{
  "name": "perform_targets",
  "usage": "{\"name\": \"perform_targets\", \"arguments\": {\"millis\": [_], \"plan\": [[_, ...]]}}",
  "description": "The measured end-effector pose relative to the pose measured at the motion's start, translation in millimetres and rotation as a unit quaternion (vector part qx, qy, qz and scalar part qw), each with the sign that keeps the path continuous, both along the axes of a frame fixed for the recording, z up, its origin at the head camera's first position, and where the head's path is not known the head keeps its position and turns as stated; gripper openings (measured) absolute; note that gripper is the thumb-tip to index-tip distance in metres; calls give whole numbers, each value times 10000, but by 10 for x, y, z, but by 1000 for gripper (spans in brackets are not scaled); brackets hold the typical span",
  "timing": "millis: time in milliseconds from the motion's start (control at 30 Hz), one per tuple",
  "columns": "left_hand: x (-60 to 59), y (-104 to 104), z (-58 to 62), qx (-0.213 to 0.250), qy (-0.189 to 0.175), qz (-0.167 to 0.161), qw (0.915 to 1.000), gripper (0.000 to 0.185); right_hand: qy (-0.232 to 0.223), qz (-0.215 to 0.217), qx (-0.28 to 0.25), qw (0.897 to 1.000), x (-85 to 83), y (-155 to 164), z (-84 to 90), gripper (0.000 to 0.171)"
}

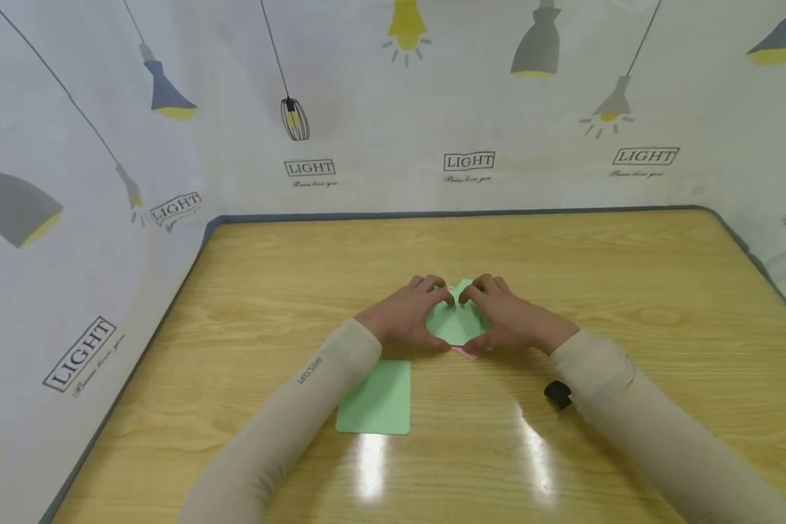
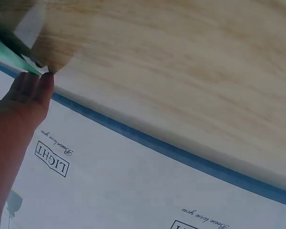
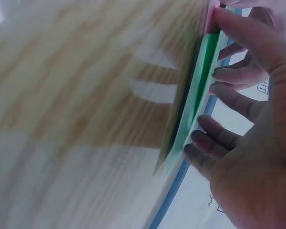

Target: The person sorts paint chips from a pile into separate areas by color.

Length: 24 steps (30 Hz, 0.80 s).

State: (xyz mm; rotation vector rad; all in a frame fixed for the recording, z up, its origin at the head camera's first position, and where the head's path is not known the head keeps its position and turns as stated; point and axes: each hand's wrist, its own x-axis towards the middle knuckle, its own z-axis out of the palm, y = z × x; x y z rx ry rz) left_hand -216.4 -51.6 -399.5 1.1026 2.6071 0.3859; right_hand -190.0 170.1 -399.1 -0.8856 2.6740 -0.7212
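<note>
A folded green paper [image 1: 456, 320] with a pink underside lies on the wooden table [image 1: 563, 255], near its middle. My left hand [image 1: 409, 313] arches over the paper's left side and my right hand [image 1: 507, 316] over its right side. The curled fingertips of both meet at the far edge, and the thumbs sit at the near edge. In the right wrist view the right hand [image 3: 248, 143] has its thumb and fingers on the green paper [image 3: 195, 90], whose layers stand slightly off the table. In the left wrist view the left hand [image 2: 24, 102] touches the paper's edge [image 2: 12, 57].
A second green sheet [image 1: 375, 398] lies flat by my left forearm. A small black object [image 1: 558, 394] sits beside my right wrist. A lamp-patterned cloth wall [image 1: 393, 131] surrounds the table on the left, back and right.
</note>
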Motion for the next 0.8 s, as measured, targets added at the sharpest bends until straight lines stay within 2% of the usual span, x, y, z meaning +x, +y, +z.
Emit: {"name": "perform_targets", "arguments": {"millis": [233, 367, 467, 567, 667, 800], "plan": [[6, -73, -10, 14, 339, -7, 9994, 75, 244, -39, -177, 9995, 47, -24, -19, 79], [99, -199, 46, 54, 447, -10, 9990, 71, 285, 201, -177, 9992, 99, -86, 33, 71], [235, -307, 120, -1, 497, -35, 9988, 68, 266, 440, -227, 9984, 178, -162, 76, 62], [399, -410, 200, -79, 593, -72, 9982, 70, 306, 540, -237, 9978, 299, -268, 131, 60], [591, -538, 259, -125, 625, -19, 9980, 73, 564, 684, -151, 9959, 451, -418, 164, 62], [870, -755, 276, -130, 519, 75, 9985, 74, 965, 1044, 118, 9898, 659, -663, 170, 64]]}}
